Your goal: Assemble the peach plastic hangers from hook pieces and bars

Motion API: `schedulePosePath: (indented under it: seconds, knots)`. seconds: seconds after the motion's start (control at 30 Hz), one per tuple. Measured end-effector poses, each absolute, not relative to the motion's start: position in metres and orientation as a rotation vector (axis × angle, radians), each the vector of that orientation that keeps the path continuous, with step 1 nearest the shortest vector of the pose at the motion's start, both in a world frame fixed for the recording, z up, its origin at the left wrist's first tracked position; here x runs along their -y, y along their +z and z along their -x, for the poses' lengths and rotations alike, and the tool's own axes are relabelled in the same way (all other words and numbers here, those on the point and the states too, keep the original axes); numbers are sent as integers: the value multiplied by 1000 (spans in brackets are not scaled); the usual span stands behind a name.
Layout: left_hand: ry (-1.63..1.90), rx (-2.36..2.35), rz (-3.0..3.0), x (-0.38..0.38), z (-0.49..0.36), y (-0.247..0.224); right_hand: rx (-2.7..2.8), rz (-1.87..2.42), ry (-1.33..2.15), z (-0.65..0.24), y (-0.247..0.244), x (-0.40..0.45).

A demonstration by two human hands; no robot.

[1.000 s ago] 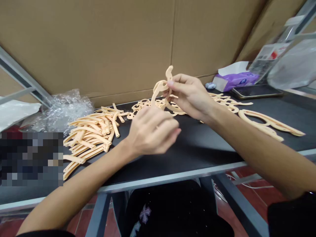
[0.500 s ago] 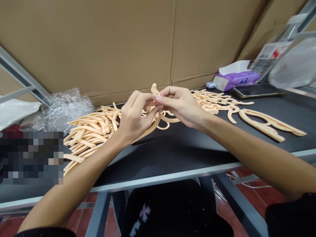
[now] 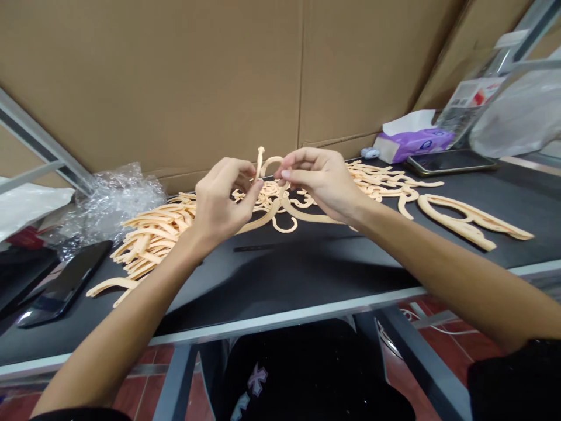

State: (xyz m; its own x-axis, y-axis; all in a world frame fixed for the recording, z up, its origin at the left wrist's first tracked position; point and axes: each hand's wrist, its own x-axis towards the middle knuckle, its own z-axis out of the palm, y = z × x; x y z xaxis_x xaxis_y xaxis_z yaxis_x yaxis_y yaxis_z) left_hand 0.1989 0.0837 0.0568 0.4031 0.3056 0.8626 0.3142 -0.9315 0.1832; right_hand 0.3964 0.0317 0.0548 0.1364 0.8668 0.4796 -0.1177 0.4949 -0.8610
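Observation:
My left hand (image 3: 228, 196) is closed in a pinch on a slim cream plastic piece (image 3: 260, 161), which stands upright above the thumb. Just to its right, my right hand (image 3: 322, 178) pinches the top of a cream plastic hanger. The hanger's two curved arms (image 3: 309, 217) spread to either side below the fingers. A thin curved part (image 3: 272, 159) arches between the two hands; where it joins is hidden by the right fingertips. A small C-shaped hook (image 3: 286, 228) shows below the meeting point of the arms. Small loose parts (image 3: 267, 192) lie behind the hands.
Long curved parts (image 3: 151, 234) are heaped at left, beside crumpled clear plastic (image 3: 116, 193) and a dark phone (image 3: 65, 286). At right are more cream parts (image 3: 381, 181), a folded hanger (image 3: 473, 219), a purple tissue pack (image 3: 414, 143) and another phone (image 3: 451, 161). Cardboard (image 3: 175, 82) walls the back.
My hands have moved apart, the left one drawing left with the slim piece, which has turned edge-on. The hanger's arms below the right hand are more visible.

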Motion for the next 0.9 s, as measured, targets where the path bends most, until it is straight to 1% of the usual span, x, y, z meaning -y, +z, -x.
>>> schedulePosePath:
  seconds: [0.13,0.23,0.3,0.57,0.77,0.9]
  knots:
    - [-1785,1004,2933,-81,-183,57,1201,809,687,-402,59,-34]
    - [-1826,1275,3082,-83,-173,55,1216,887,623,-406,59,-37]
    - [-1845,1369,3137,-86,-169,54,1224,921,603,-410,58,-39]
    - [-1986,1508,3268,-89,-172,47,1205,898,580,-422,60,-42]
    - [-2341,1507,3256,-91,-182,28,1176,874,614,-423,62,-40]
    - [-2518,1550,3196,-90,-185,30,1189,880,637,-423,62,-39]
